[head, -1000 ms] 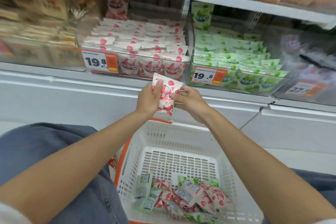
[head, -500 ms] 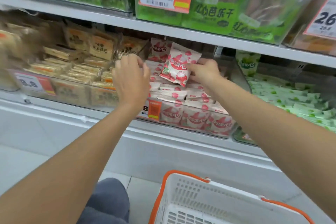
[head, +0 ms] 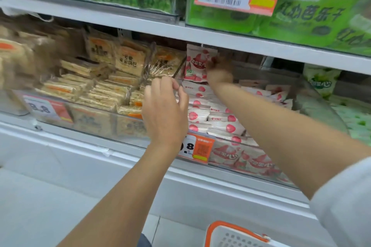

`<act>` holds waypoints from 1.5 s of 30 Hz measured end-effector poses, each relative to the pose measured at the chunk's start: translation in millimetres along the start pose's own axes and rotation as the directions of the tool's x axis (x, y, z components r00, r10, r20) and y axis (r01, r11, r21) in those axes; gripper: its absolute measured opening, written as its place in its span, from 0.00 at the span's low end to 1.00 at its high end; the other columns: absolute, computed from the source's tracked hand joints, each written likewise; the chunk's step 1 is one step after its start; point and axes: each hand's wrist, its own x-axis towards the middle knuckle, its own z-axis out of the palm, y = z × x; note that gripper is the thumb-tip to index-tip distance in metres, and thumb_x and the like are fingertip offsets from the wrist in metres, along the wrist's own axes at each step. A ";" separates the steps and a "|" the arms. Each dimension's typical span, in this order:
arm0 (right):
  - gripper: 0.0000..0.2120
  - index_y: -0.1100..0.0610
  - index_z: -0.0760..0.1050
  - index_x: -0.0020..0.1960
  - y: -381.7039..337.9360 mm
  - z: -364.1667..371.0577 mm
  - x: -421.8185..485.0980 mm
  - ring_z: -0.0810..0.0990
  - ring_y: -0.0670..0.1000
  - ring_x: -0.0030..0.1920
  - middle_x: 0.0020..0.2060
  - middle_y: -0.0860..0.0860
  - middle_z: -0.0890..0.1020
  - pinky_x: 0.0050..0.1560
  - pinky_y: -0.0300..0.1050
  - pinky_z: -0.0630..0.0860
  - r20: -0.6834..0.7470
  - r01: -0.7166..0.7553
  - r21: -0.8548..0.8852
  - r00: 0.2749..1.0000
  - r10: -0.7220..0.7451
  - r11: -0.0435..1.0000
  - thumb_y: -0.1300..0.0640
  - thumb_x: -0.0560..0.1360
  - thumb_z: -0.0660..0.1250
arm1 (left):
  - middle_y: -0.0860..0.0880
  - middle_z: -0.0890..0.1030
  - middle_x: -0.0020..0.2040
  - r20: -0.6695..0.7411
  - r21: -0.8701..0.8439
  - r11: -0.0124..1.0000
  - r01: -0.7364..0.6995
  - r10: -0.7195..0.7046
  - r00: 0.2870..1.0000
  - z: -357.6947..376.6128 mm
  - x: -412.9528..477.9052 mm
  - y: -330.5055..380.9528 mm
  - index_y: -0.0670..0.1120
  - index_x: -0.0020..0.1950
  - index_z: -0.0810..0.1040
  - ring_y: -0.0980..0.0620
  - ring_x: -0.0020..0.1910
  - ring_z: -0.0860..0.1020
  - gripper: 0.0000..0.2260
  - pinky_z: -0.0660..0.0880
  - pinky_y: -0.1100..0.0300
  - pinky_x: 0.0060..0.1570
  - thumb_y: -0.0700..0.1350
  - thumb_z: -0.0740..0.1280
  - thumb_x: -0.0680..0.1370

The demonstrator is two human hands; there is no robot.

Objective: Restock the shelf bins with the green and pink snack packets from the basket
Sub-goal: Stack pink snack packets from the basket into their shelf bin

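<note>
My right hand [head: 217,71] reaches deep into the clear bin of pink packets [head: 220,122] and grips a pink snack packet [head: 197,62] upright against the bin's back. My left hand [head: 164,110] hovers in front of that bin's left corner, fingers loosely curled and holding nothing. Stacked pink packets fill the bin below my right forearm. The green packet bin [head: 355,120] lies to the right, with one green packet [head: 321,80] standing upright at its back. Only the basket's [head: 230,232] white and orange rim shows at the bottom edge.
A bin of tan cracker packs [head: 96,86] sits left of the pink bin. Orange price tags [head: 200,149] hang on the bin fronts. The shelf board above [head: 241,42] is low over the bins, with green bags [head: 311,6] on it. White floor lies below.
My right hand has carried the pink packet from in front of the bin to its back and stood it upright. My left hand dropped a little. The view moved closer to the shelf.
</note>
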 end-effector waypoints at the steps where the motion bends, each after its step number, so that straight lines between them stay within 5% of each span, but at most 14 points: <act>1: 0.21 0.58 0.69 0.67 3.6 3.5 -2.1 0.79 0.54 0.57 0.59 0.54 0.79 0.46 0.39 0.68 0.011 0.000 0.009 1.000 0.000 1.000 0.47 0.79 0.61 | 0.52 0.72 0.43 -0.002 -0.003 1.000 -0.002 0.002 1.000 0.4 0.0 -0.2 0.47 0.46 0.71 0.52 0.41 0.66 0.04 0.61 0.60 0.37 0.45 0.64 0.79; 9: 0.32 0.58 0.69 0.67 9.1 0.4 -8.2 0.78 0.53 0.60 0.62 0.53 0.78 0.47 0.37 0.71 -0.046 -0.011 0.065 0.999 0.014 0.998 0.41 0.71 0.72 | 0.51 0.73 0.43 -0.007 -0.007 1.000 -0.015 0.015 1.000 1.1 -0.3 -2.7 0.47 0.46 0.72 0.52 0.42 0.67 0.04 0.62 0.60 0.36 0.45 0.65 0.79; 12: 0.43 0.59 0.58 0.75 3.6 5.3 -7.8 0.74 0.57 0.65 0.68 0.56 0.73 0.59 0.46 0.75 -0.002 0.020 -0.029 1.000 -0.020 0.999 0.38 0.70 0.71 | 0.52 0.72 0.44 -0.004 -0.014 1.000 -0.014 0.014 1.000 2.1 -0.7 -2.3 0.47 0.46 0.72 0.52 0.42 0.67 0.03 0.61 0.61 0.37 0.45 0.65 0.79; 15: 0.45 0.57 0.52 0.77 0.3 7.8 -6.1 0.73 0.59 0.67 0.69 0.56 0.71 0.63 0.50 0.74 0.044 0.001 -0.060 0.999 0.002 0.998 0.39 0.71 0.70 | 0.52 0.72 0.43 -0.014 -0.014 1.000 -0.012 0.012 1.000 2.0 -0.7 -2.7 0.47 0.46 0.72 0.52 0.41 0.67 0.04 0.60 0.61 0.37 0.44 0.65 0.79; 19: 0.39 0.57 0.60 0.73 1.1 8.1 -3.3 0.75 0.57 0.63 0.66 0.55 0.74 0.59 0.46 0.75 0.047 -0.021 -0.058 0.999 0.023 0.998 0.39 0.71 0.70 | 0.52 0.73 0.44 -0.016 -0.012 1.000 -0.018 0.018 1.000 2.2 -0.8 -3.0 0.47 0.46 0.72 0.52 0.42 0.67 0.04 0.60 0.61 0.38 0.45 0.65 0.78; 24: 0.43 0.58 0.65 0.71 0.9 10.6 -7.4 0.76 0.56 0.62 0.64 0.55 0.75 0.59 0.50 0.77 0.000 -0.059 -0.036 0.998 0.059 0.998 0.33 0.65 0.70 | 0.51 0.73 0.43 -0.016 -0.012 1.000 -0.027 0.027 1.000 2.5 -0.5 -3.7 0.47 0.46 0.72 0.52 0.41 0.67 0.03 0.61 0.61 0.37 0.44 0.66 0.78; 30: 0.33 0.60 0.66 0.69 -0.5 -5.6 -20.9 0.78 0.56 0.57 0.57 0.55 0.77 0.54 0.48 0.78 -0.048 -0.064 -0.077 0.997 0.060 0.995 0.43 0.71 0.68 | 0.51 0.73 0.43 -0.020 -0.006 0.999 -0.047 0.047 0.999 2.4 0.0 -4.4 0.47 0.45 0.72 0.52 0.41 0.67 0.04 0.63 0.59 0.36 0.44 0.66 0.78; 35: 0.11 0.58 0.73 0.55 1.4 -52.6 -73.5 0.75 0.52 0.44 0.44 0.50 0.77 0.43 0.41 0.70 0.047 0.063 -0.094 0.997 -0.059 0.994 0.53 0.76 0.67 | 0.50 0.75 0.39 0.025 0.053 0.989 -0.139 0.138 0.990 -8.0 -5.4 1.9 0.46 0.44 0.74 0.48 0.40 0.71 0.03 0.66 0.55 0.40 0.43 0.65 0.77; 38: 0.07 0.56 0.75 0.50 16.0 -85.9 -113.3 0.78 0.51 0.42 0.42 0.50 0.80 0.42 0.45 0.75 0.056 0.204 -0.152 0.979 -0.198 0.967 0.56 0.74 0.66 | 0.50 0.76 0.35 0.119 -0.049 0.976 -0.211 0.216 0.969 -21.8 -23.9 23.8 0.46 0.42 0.74 0.47 0.37 0.73 0.04 0.68 0.53 0.34 0.44 0.65 0.77; 41: 0.02 0.55 0.75 0.41 35.6 -123.1 -155.1 0.77 0.51 0.38 0.33 0.47 0.76 0.40 0.48 0.75 0.068 0.324 -0.219 0.946 -0.317 0.921 0.60 0.71 0.64 | 0.52 0.74 0.31 0.341 -0.175 0.981 -0.083 0.140 0.930 -36.4 -54.5 56.4 0.48 0.39 0.71 0.48 0.33 0.73 0.09 0.67 0.53 0.32 0.48 0.64 0.78; 45: 0.02 0.57 0.75 0.40 84.6 -165.5 -222.7 0.73 0.52 0.38 0.32 0.45 0.71 0.36 0.47 0.69 0.078 0.445 -0.273 0.894 -0.442 0.853 0.61 0.72 0.65 | 0.51 0.76 0.32 0.668 -0.048 0.998 0.047 -0.003 0.745 -47.8 -118.0 77.7 0.48 0.35 0.70 0.45 0.37 0.76 0.12 0.68 0.55 0.35 0.50 0.63 0.78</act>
